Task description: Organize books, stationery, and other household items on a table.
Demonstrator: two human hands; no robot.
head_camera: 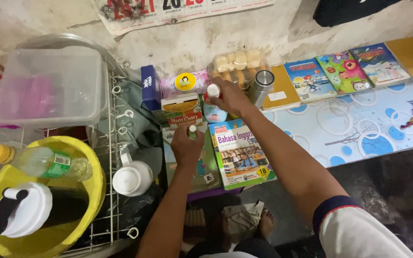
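Item: ur left hand grips small bottle; right hand grips white-capped bottle, above book.

Two hands: left, right. Two small white-capped bottles, one per hand. Five books in far row. Two workbooks near hands. One steel flask. One yellow bucket holding two bottles. One clear tub.

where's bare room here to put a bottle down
Free: the patterned mat, between the book row and its front edge. Crowded: around both hands, among the boxes, steel flask and workbook; the yellow tub is full.
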